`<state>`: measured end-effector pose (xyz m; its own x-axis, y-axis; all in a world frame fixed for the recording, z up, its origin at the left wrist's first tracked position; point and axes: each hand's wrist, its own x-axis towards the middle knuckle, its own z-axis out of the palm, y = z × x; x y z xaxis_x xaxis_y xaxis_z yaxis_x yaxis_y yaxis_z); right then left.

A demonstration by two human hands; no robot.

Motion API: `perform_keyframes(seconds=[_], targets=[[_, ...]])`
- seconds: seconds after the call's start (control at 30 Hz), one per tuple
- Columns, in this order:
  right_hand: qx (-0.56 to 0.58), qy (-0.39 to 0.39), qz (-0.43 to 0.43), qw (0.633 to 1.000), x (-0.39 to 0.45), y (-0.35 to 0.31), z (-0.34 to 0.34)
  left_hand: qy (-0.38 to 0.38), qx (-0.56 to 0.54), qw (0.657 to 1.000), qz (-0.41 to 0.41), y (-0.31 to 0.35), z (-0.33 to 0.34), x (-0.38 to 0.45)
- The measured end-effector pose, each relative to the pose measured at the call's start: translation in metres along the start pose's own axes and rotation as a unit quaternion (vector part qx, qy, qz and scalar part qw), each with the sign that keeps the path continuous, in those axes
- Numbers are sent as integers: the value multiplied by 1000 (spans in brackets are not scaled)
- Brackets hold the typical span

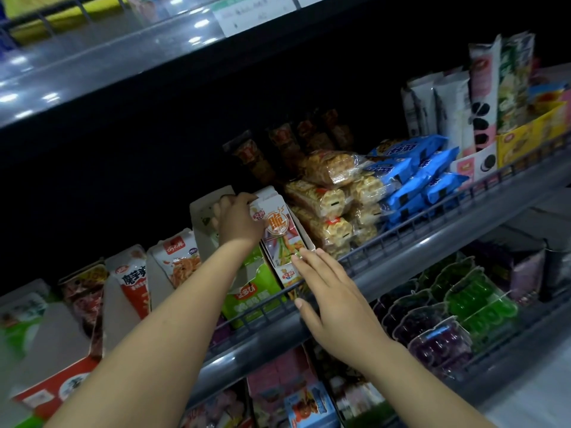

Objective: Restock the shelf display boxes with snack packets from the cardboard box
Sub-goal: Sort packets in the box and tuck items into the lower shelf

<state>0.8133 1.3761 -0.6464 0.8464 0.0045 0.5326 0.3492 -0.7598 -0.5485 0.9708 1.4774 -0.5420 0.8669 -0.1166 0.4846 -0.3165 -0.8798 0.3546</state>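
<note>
Right hand [332, 291], fingers spread, steadies the display box [296, 230] while left hand [238, 220] tucks a snack packet [275, 217] inside.

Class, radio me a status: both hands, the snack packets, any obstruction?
Left hand gripping packets in display box. Right hand open, fingertips at box front. Nothing blocking.

Dim shop aisle, grey shelving

A grey upper shelf [92, 66] runs from 9 to 12 o'clock, ceiling lights glinting off its face, a white price label [256, 13] at 12. Below it the recess is black; a grey wire rail [432, 223] slants toward 3 o'clock.
</note>
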Motion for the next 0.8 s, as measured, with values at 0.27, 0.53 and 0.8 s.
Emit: perform_keyframes(seconds=[0.27, 0.53, 0.8], targets=[[-24, -9, 1, 1000, -3, -1, 1, 26, -101, 994, -20, 5, -15, -27], [-3, 49, 4, 999, -30, -13, 12, 58, -162, 980, 99, -5, -43, -129], [37, 6, 93, 995, -99, -14, 46, 19, -209, 977, 37, -52, -9, -250]])
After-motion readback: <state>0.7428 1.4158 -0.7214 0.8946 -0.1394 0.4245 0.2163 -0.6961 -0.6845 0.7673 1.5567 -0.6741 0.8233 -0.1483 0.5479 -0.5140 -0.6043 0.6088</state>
